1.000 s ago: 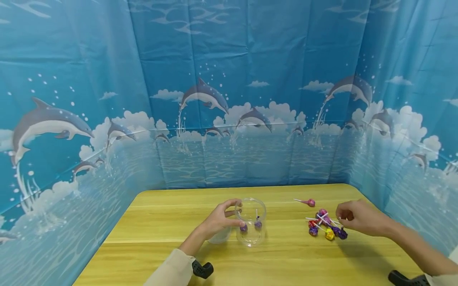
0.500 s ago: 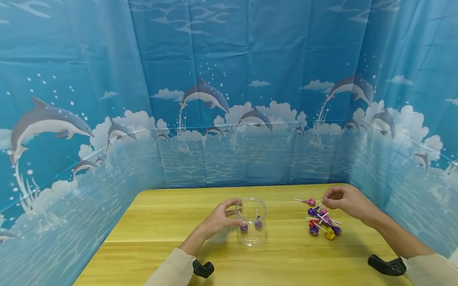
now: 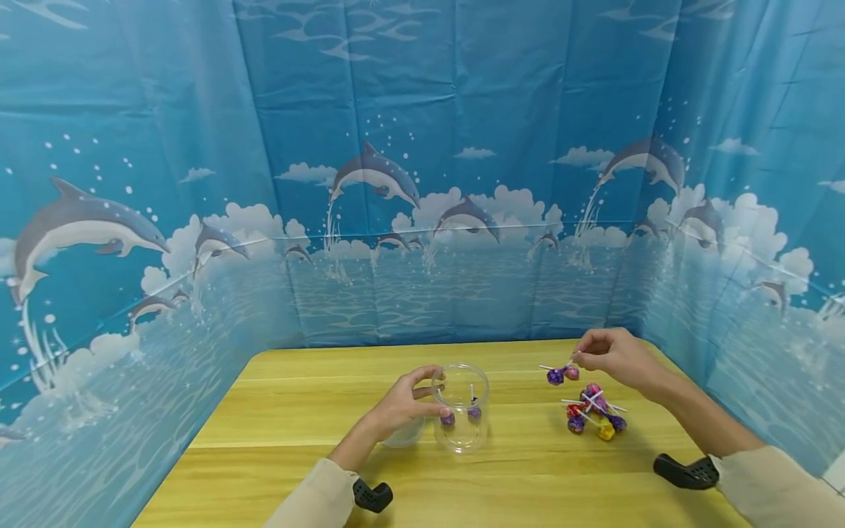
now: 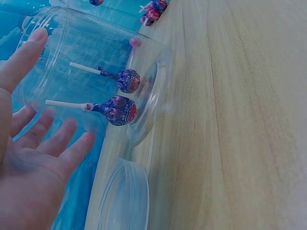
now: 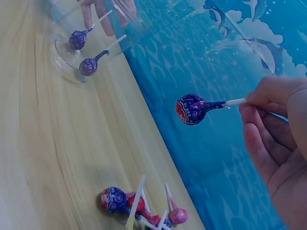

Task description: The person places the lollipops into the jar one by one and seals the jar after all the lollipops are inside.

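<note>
My left hand (image 3: 409,403) holds a clear plastic jar (image 3: 462,433) upright on the table, thumb on one side near the rim and fingers along the other. Two purple-wrapped lollipops (image 4: 115,111) stand inside it, heads at the bottom and white sticks upward. My right hand (image 3: 623,361) pinches the stick of another purple lollipop (image 5: 191,109) between thumb and fingertips. That lollipop hangs in the air, head tilted downward, right of the jar; in the head view it overlaps a single pink lollipop (image 3: 572,373) lying on the table.
Right of the jar lies a pile of several lollipops (image 3: 596,402) in pink, red, purple and yellow wrappers. A translucent round lid (image 4: 127,196) lies on the wooden table (image 3: 297,411) left of the jar. Blue dolphin-print curtains (image 3: 396,293) surround the table's far and side edges.
My right hand has lifted a purple lollipop from the pile's right side and carried it left and away from me. The left hand and jar have stayed put.
</note>
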`<state>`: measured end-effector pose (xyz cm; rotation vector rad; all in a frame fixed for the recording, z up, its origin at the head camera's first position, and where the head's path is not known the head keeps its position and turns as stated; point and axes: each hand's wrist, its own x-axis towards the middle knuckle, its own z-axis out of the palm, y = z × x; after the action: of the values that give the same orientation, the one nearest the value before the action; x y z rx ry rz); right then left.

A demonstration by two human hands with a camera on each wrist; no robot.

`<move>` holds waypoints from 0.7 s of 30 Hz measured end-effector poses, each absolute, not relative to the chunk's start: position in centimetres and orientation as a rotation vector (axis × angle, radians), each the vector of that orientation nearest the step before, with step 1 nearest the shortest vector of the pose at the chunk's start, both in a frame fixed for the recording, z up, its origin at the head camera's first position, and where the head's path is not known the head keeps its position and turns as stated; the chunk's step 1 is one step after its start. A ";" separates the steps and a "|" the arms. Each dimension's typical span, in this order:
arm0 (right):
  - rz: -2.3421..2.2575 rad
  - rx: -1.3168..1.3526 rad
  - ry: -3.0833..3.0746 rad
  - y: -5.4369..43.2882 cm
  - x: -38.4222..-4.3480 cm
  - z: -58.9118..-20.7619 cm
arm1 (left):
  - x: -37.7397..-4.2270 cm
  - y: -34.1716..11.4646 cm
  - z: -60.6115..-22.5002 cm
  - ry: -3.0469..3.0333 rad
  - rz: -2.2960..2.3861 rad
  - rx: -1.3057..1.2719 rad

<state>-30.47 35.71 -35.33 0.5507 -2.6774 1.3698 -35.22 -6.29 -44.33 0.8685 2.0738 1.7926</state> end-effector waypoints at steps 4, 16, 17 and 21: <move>1.378 0.562 -2.665 35.1 -30.8 -35.2 | -35.1 -6.3 -44.3 2.067 1.801 0.860; 1.384 0.635 -2.639 32.3 -32.1 -34.0 | -35.2 -6.3 -44.4 2.048 1.796 0.888; 1.386 0.647 -2.637 32.1 -32.1 -33.8 | -35.2 -6.3 -44.4 2.049 1.794 0.890; 1.392 0.669 -2.632 31.1 -32.1 -33.4 | -35.2 -6.4 -44.4 2.049 1.795 0.898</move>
<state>-32.11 31.10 -33.44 0.6693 -2.6316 1.3922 -35.24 -6.37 -44.37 0.8979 2.0490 1.7947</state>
